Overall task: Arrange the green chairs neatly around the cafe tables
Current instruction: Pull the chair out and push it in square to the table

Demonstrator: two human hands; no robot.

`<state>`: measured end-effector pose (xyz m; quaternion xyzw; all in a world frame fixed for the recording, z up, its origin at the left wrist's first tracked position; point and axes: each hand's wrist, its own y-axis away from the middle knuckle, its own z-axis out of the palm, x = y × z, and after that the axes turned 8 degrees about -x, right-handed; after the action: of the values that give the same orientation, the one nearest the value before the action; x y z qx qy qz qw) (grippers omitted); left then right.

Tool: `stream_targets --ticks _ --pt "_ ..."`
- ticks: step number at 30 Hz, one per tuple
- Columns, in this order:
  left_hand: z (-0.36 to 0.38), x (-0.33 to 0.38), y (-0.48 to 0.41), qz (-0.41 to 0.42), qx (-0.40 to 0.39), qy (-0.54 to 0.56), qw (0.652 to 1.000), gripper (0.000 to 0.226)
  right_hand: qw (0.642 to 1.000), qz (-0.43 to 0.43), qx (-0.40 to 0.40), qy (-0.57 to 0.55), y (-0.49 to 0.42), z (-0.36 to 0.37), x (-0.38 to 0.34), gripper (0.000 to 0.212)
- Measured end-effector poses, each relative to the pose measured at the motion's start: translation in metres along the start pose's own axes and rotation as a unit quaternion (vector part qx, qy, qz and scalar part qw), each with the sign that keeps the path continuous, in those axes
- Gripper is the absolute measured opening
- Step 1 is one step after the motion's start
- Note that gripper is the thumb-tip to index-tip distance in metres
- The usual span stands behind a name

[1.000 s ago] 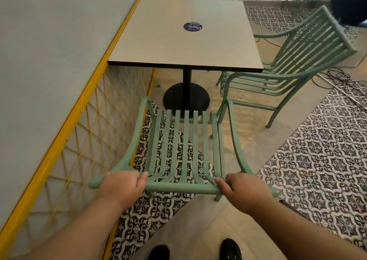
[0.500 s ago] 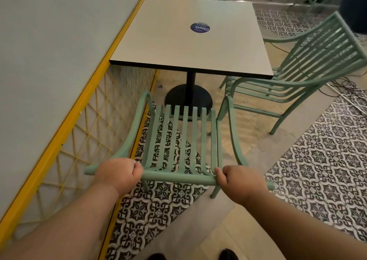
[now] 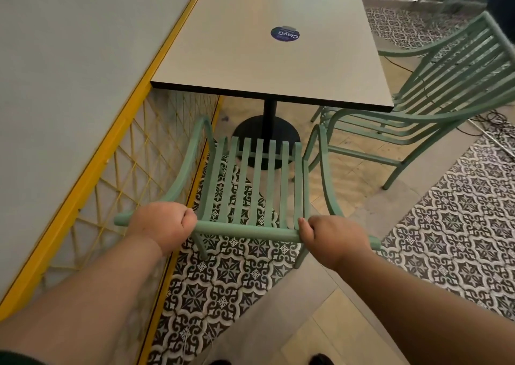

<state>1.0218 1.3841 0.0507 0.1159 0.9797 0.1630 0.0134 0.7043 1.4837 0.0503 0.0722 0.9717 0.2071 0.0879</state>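
Two hands gripped the top rail of the near green chair (image 3: 257, 186), the left hand (image 3: 163, 224) clenched round the rail near its left end and the right hand (image 3: 334, 239) clenched round it near its right end, so the rail ran crosswise between them and neither hand was clearly nearer the chair than the other. The fingers (image 3: 304, 229) of the right hand were wrapped over the bar; those of the left were mostly hidden under the knuckles. The chair stood directly ahead of the person, its slatted seat running away from the rail toward the worktop (image 3: 274, 49), so its long axis pointed at the black pedestal base (image 3: 266, 138). The front edge of the seat lay close to that base, short of the near edge of the worktop, and the left armrest sat just beside the yellow lattice railing (image 3: 119, 186). A second green chair (image 3: 434, 94) stood at the right side of the worktop, angled, with its armrest near that of the held chair. Judging from this layout, the coming move looked like a straight push forward along the seat's axis, with even pressure from both hands to keep the chair square and clear of the railing and the neighbouring chair.
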Motion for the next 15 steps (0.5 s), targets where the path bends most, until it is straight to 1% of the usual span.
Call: stream_targets --ticks 4,9,11,13,14,15 --pt "0.001 -0.001 -0.002 -0.002 0.012 -0.018 1.0 0.045 1.0 -0.01 0.007 0.006 -0.002 0.001 0.0 0.059" --pt "0.0 0.0 -0.001 -0.004 0.0 -0.027 1.0 0.044 1.0 -0.02 0.0 0.011 -0.003 0.001 0.003 0.064" --pt "-0.003 0.0 -0.001 0.004 -0.013 -0.024 1.0 0.043 0.998 -0.044 -0.035 -0.001 -0.004 -0.005 0.003 0.077" --pt "-0.008 0.001 -0.003 0.013 -0.062 -0.011 0.998 0.044 0.993 -0.067 -0.096 -0.005 -0.005 -0.015 0.003 0.097" --pt "-0.013 0.0 -0.005 0.02 -0.096 0.005 0.995 0.045 0.991 -0.077 -0.105 0.012 -0.006 -0.02 0.003 0.106" --pt "-0.017 -0.001 -0.007 0.025 -0.112 0.039 0.993 0.043 0.991 -0.084 -0.093 0.036 -0.007 -0.022 0.003 0.111"
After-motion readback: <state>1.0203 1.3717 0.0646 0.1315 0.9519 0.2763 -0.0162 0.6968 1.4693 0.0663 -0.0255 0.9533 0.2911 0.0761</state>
